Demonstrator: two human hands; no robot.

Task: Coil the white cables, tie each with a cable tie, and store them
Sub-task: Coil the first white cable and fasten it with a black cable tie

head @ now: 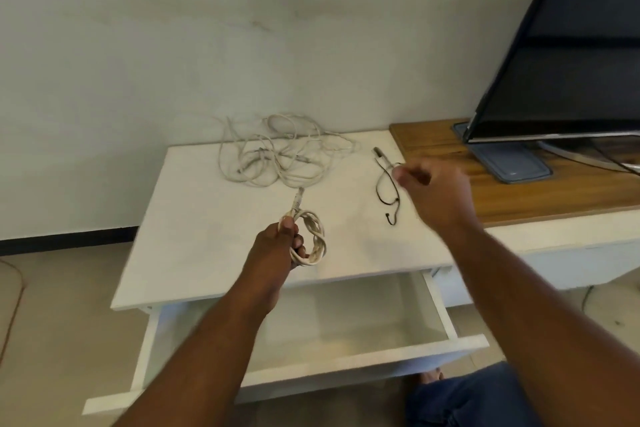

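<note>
**While the left hand holds a coil, the right is at the ties**

Because the left hand (277, 246) has its fingers and thumb curled tight round one side of the coiled cable (313, 236), the loops sit bunched just above the front part of the white tabletop (194, 218), and the plug end (298, 199) pokes up past the thumb. The right hand (433, 191) is blurred. Its fingers bend toward the upper end of the black cable tie (387, 191) lying on the top, but I cannot tell whether they pinch it or only touch it. Further back, near the wall (173, 45), the tangle of white cables (277, 156) lies loose and not yet coiled.

The likeliest trouble is the coil itself. Held on one side only, it could spring open if the left grip slackens while the tie is threaded, and the free plug end could slip and undo a turn. The tie looks thin and limp, so a hasty pinch could flick it away across the top. A tie caught round only some of the loops would let the bundle fall apart in the drawer (346, 329), which stands pulled open below the tabletop's front edge.

The tabletop is smooth and white. On its right it meets a wooden counter (519, 191) carrying a dark monitor (571, 45) on a stand, and the floor (62, 288) is tan
</note>
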